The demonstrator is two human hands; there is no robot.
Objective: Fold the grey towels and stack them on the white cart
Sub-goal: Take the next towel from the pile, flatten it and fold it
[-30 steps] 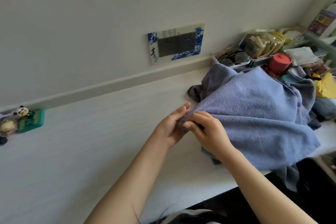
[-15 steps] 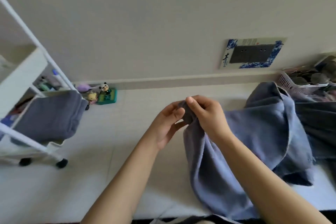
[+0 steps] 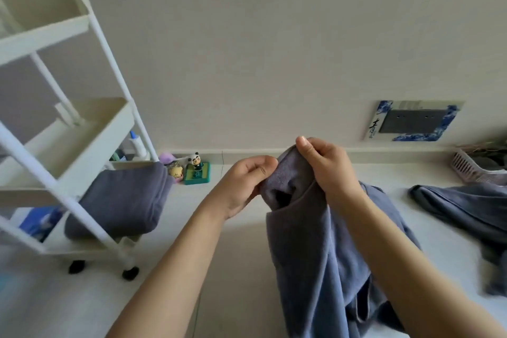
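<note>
A grey-blue towel (image 3: 310,250) hangs unfolded from both my hands at the centre, lifted off the white surface. My right hand (image 3: 323,162) grips its top corner from the right and my left hand (image 3: 247,181) pinches the same corner from the left, the two hands almost touching. The white cart (image 3: 90,145) stands at the left. A folded grey towel (image 3: 120,200) lies on its lowest shelf. Another crumpled grey towel (image 3: 466,208) lies on the surface at the right.
Small toy figures, one a panda (image 3: 196,170), sit by the wall beside the cart. A wall socket plate with a blue pattern (image 3: 411,121) is at the upper right. A pink basket (image 3: 472,167) stands at the far right.
My hands have lifted the towel's corner up and to the left, off the pile. My view has swung left, bringing the cart and its folded towel closer in.
</note>
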